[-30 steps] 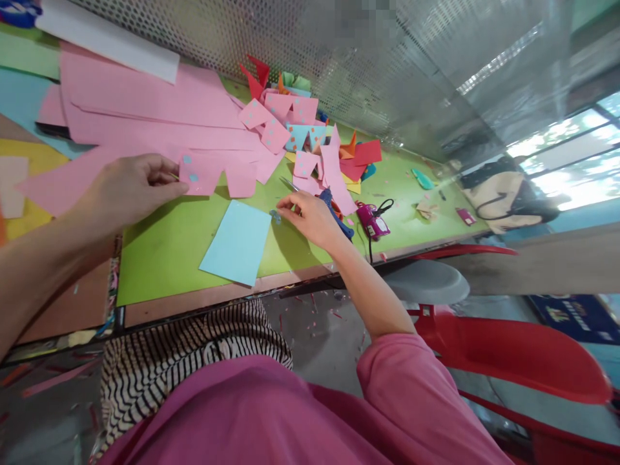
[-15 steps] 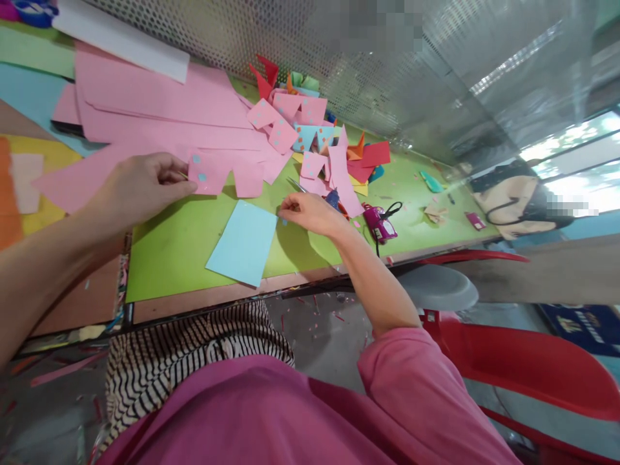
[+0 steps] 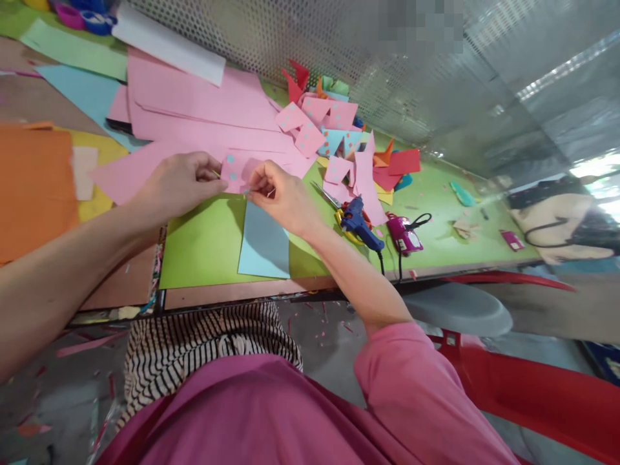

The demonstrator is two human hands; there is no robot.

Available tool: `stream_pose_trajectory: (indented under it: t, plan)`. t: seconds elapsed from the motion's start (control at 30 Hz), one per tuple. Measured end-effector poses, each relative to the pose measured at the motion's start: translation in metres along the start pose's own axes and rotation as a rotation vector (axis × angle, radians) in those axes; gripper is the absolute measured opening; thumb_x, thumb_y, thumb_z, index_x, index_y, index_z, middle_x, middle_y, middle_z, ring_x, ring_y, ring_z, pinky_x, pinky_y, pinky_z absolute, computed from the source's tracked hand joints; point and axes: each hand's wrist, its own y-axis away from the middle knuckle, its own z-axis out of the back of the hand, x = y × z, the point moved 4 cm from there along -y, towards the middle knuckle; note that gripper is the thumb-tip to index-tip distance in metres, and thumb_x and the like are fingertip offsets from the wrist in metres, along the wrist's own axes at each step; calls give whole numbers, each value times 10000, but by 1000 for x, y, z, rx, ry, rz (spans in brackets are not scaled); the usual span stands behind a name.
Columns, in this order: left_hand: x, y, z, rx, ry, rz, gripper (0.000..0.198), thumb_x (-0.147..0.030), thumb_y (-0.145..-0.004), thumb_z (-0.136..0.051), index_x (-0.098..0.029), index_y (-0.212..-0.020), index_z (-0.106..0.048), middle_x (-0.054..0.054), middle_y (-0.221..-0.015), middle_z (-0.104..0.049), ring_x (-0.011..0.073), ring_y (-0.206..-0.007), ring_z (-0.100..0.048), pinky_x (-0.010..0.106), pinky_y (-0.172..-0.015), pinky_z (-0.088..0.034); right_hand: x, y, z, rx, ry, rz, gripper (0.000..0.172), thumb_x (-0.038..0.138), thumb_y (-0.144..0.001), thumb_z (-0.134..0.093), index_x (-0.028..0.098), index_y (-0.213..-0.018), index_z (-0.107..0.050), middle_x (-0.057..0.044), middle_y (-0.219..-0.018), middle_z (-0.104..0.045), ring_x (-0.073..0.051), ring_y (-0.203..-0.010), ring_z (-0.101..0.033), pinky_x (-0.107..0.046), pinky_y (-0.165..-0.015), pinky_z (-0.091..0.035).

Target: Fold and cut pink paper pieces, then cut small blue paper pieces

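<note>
My left hand (image 3: 179,184) pinches the left end of a pink paper cutout (image 3: 230,169) with small light-blue squares stuck on it. My right hand (image 3: 283,197) reaches over the cutout's right part and hides much of it. Its fingers are pinched at the lower edge, where a tiny light-blue paper square (image 3: 247,192) shows at the fingertips. Below the right hand lies a light-blue paper sheet (image 3: 265,248), its upper part covered. Right of that hand are a blue glue gun (image 3: 359,223) and scissors (image 3: 329,196), partly under the gun.
Large pink sheets (image 3: 194,97) and a white paper strip (image 3: 169,42) lie at the back left, orange paper (image 3: 36,187) at far left. Finished-looking pink cutouts (image 3: 310,139) pile near the perforated metal panel. A purple corded device (image 3: 405,234) sits near the front edge.
My right hand has moved left, from beside the blue sheet onto the pink cutout. My left hand keeps its hold. The view has shifted, showing the glue gun more fully.
</note>
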Motion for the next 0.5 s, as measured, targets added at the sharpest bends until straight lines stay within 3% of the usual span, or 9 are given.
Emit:
stream_pose_trajectory:
  t: [0.2,0.5]
  plan:
    - [0,-4,-2,-18,26,-5,417,-431,-775,-681,-199,-1117,-739,60,-1019,-804,275,-975,-730,382,-895,-521,6,-6,-6,22,155,14,142,143,-930,-584,245,-990,-505,-17,-1051,-736,-173,-876,-660,-329,-813,-484]
    - [-4,-3,-2,-10,23,9,394,-384,-761,-675,-226,-1115,-742,51,-1033,-806,281,-997,-734,401,-944,-537,13,-12,-13,37,403,13,111,182,-974,-552,241,-1044,-488,-45,-995,-725,-227,-862,-659,-345,-744,-446]
